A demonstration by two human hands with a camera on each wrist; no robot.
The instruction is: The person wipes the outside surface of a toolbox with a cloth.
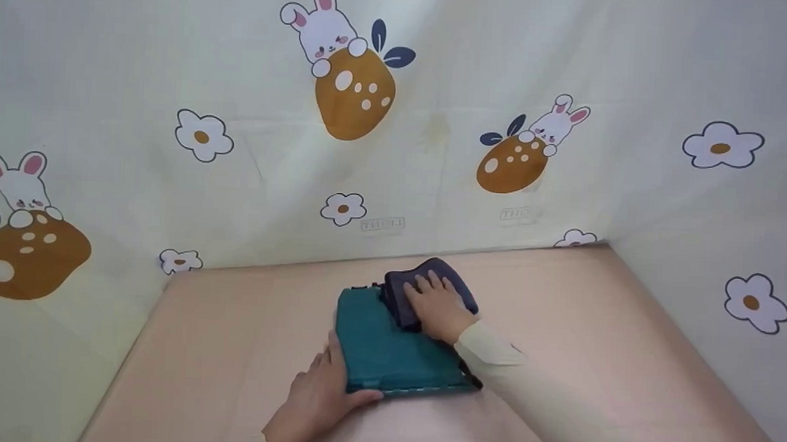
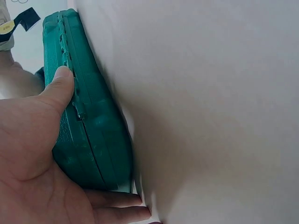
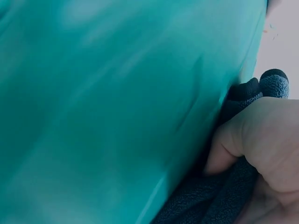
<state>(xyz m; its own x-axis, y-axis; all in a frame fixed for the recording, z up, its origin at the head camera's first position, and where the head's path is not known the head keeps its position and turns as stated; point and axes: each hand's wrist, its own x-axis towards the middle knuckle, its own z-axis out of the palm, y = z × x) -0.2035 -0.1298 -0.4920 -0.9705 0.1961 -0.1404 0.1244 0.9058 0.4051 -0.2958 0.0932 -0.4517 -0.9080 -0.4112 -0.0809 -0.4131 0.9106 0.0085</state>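
A teal plastic case (image 1: 394, 360) lies flat on the pinkish-beige surface. My left hand (image 1: 319, 390) rests against its near left corner, fingers straight along the left side and thumb on the near edge. Up close in the left wrist view, the thumb (image 2: 61, 84) presses by the seam of the case (image 2: 100, 135), while fingertips touch the surface below. Atop the far right part of the case, my right hand (image 1: 439, 306) holds a folded dark navy cloth (image 1: 397, 294). The right wrist view shows its thumb bent into the fuzzy cloth (image 3: 201, 200); the other fingertips are hidden there.
Pale fabric walls (image 1: 248, 195) with rabbit and flower prints rise behind and on both sides of the beige surface (image 1: 242, 334). A small dark part (image 1: 471, 378) sticks out at the right near corner of the case.
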